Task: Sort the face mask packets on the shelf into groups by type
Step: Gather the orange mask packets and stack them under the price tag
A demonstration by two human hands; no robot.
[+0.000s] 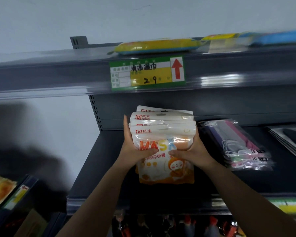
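Observation:
A stack of several white and orange mask packets (162, 132), printed "MASK" with a cartoon face, sits over the dark middle shelf (99, 168). My left hand (135, 147) grips the stack's left edge, thumb across the front. My right hand (191, 149) grips its right edge the same way. To the right, clear packets of coloured masks (236, 144) lie flat on the shelf in a small pile. At the far right edge lie dark packets (292, 139), only partly in view.
The upper shelf (58, 72) carries a green and yellow price tag (147, 73) and yellow and blue wipe packs (157, 46). A second price tag (287, 205) sits on the middle shelf's front rail. Bottles (186, 224) stand below. Snack bags (0, 189) lie at lower left.

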